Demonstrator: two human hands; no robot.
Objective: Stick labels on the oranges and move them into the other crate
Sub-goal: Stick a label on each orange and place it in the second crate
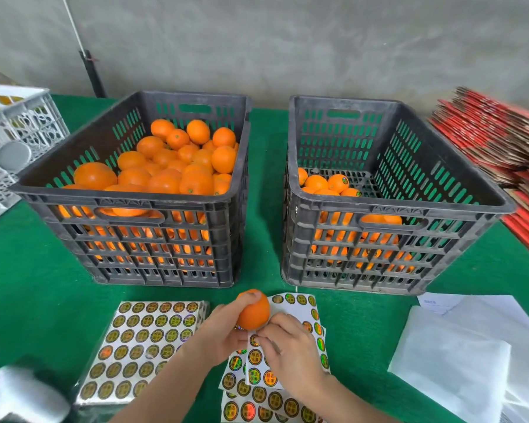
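**A:** Head view first. Where does everything stand?

**B:** The left hand (226,328) curls its fingers round one orange (253,309). It holds the fruit just above the loose sheet (290,306), in front of the gap between the two crates. The right hand (284,340) has its fingertips bent and seems to pinch a label (254,340) at the sheet's edge, just under the fruit.

**A:** What may go wrong with the peel?

**B:** The sheet lies on other sheets and nothing pins it down. A pull may lift the whole sheet, or the label may fold on itself and cling to the fingers.

**A:** And the orange?

**B:** It is round and smooth and only one hand grips it. It may slip and roll across the green table (28,300). A creased label may not hold.

**A:** And the move?

**B:** The left crate (129,203) is heaped with bare fruit, while the right crate (403,206) holds fewer, some showing labels. A drop from the rim could bruise the orange, and the wrong crate would mix the lots.
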